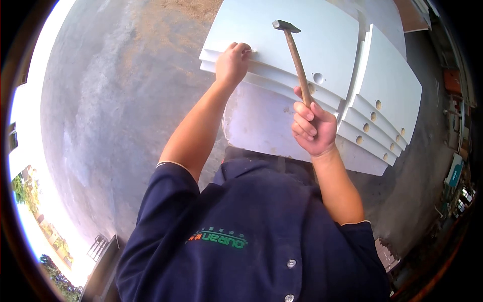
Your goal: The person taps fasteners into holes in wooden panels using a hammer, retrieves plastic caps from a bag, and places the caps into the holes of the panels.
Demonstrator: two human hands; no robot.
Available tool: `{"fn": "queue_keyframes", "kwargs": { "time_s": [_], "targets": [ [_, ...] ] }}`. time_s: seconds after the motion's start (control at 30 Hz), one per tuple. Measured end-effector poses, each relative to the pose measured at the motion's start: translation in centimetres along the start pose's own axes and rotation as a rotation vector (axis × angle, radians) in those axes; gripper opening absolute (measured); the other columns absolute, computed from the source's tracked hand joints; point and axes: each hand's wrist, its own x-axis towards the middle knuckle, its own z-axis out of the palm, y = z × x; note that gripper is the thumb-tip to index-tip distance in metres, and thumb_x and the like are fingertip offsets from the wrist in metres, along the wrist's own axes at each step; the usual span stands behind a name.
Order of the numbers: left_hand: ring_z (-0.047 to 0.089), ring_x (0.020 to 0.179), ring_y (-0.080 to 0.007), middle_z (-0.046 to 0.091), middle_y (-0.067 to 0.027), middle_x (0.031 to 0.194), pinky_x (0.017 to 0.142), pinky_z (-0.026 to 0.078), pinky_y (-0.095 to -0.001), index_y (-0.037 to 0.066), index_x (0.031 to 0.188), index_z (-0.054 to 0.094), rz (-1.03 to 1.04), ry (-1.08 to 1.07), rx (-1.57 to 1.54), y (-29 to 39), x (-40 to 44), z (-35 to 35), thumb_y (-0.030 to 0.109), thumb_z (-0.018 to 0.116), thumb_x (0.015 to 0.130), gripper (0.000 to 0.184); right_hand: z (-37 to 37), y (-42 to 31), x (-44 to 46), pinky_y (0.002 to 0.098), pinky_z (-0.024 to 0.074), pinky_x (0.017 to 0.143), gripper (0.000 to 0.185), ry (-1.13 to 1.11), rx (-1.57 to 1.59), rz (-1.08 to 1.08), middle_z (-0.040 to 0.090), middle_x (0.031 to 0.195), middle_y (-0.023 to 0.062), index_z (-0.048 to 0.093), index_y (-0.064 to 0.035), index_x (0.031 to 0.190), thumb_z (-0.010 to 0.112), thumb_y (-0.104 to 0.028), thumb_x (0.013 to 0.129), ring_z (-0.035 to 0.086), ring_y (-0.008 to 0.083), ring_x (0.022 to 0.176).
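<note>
In the head view my right hand [314, 126] is wrapped round the wooden handle of a hammer [296, 58], held upright with its dark metal head above the boards. My left hand [233, 63] is at the front left edge of a stack of white boards [282, 48], fingers pinched together. A small pale piece [253, 51] shows at its fingertips, too small to name. One round hole [318, 78] with tiny holes beside it is in the top board, near the hammer handle.
To the right a second stack of white boards [390, 75] lies fanned out, with several round holes along its stepped edges. Both stacks rest on a pale worktable [261, 121]. Grey concrete floor [110, 100] with brown dust [173, 12] surrounds it.
</note>
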Motion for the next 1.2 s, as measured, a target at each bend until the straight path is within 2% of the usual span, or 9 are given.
{"fn": "queue_keyframes", "kwargs": {
  "time_s": [0.37,0.47,0.6,0.83,0.93,0.97,1.07,1.2],
  "targets": [
    [0.068,0.085,-0.0275,0.068,-0.0081,0.098,0.074,0.054,-0.0366,0.01,0.097,0.071,-0.021,0.012,0.006,0.0,0.1,0.1,0.017,0.066,0.091,0.011,-0.4,-0.2,-0.1,0.0247,0.0391,0.046,0.041,0.147,-0.152,-0.033,0.05,0.076,0.0044,0.048,0.0028,0.134,0.055,-0.015,0.097,0.042,0.0115,0.049],
    [0.069,0.081,-0.0264,0.068,-0.0078,0.096,0.072,0.054,-0.0365,0.009,0.097,0.071,0.012,0.027,0.04,-0.2,0.1,0.0,0.018,0.066,0.091,0.011,-0.7,-0.2,0.0,0.0243,0.0392,0.046,0.04,0.173,-0.17,-0.027,0.051,0.076,0.0046,0.049,0.0017,0.133,0.054,-0.015,0.097,0.043,0.0117,0.05],
    [0.066,0.084,-0.0303,0.066,-0.0082,0.094,0.074,0.053,-0.0404,0.013,0.096,0.071,-0.059,-0.022,-0.036,-0.3,0.1,-0.2,0.016,0.064,0.089,0.01,-1.0,-0.1,0.2,0.0238,0.0386,0.045,0.036,0.225,-0.247,-0.017,0.051,0.077,0.0045,0.051,0.0005,0.13,0.052,-0.014,0.097,0.043,0.0115,0.05],
    [0.066,0.084,-0.0294,0.065,-0.0061,0.091,0.072,0.053,-0.0402,0.015,0.092,0.071,-0.01,0.012,0.037,0.0,0.0,-0.5,0.016,0.065,0.088,0.007,0.4,1.4,1.7,0.0218,0.0355,0.043,0.037,0.561,-0.849,-0.026,0.054,0.074,0.0001,0.051,0.0,0.126,0.061,-0.012,0.092,0.047,0.0065,0.051],
    [0.067,0.081,-0.0278,0.066,-0.0056,0.091,0.071,0.053,-0.0387,0.014,0.093,0.071,0.072,0.046,0.103,-0.2,0.1,-0.5,0.017,0.064,0.09,0.008,-0.8,2.6,2.7,0.0234,0.0364,0.046,0.035,0.614,-1.096,-0.096,0.056,0.075,0.0002,0.052,0.0008,0.124,0.06,-0.009,0.091,0.046,0.007,0.052],
    [0.067,0.08,-0.027,0.067,-0.0055,0.091,0.07,0.053,-0.038,0.014,0.094,0.071,0.103,0.06,0.129,-0.3,0.1,-0.4,0.018,0.064,0.091,0.008,-2.6,3.0,3.0,0.0266,0.0399,0.05,0.032,0.629,-1.246,-0.183,0.059,0.073,0.0023,0.055,0.0013,0.121,0.061,-0.008,0.09,0.05,0.0093,0.054],
    [0.067,0.083,-0.0278,0.067,-0.0047,0.091,0.071,0.053,-0.0382,0.013,0.093,0.071,0.16,0.076,0.174,-0.3,0.1,-0.5,0.016,0.064,0.09,0.008,-3.3,3.7,3.7,0.0291,0.0434,0.055,0.029,0.649,-1.462,-0.264,0.062,0.069,0.0048,0.058,0.0008,0.116,0.061,-0.007,0.089,0.054,0.0119,0.056],
    [0.065,0.087,-0.0281,0.065,-0.0054,0.089,0.073,0.053,-0.0398,0.015,0.09,0.069,0.121,0.067,0.12,-0.4,0.0,-0.3,0.012,0.064,0.086,0.008,-3.2,4.1,4.0,0.0306,0.0457,0.056,0.028,0.648,-1.52,-0.265,0.061,0.066,0.008,0.059,0.001,0.114,0.062,-0.007,0.088,0.057,0.0137,0.058]
  ]
}}
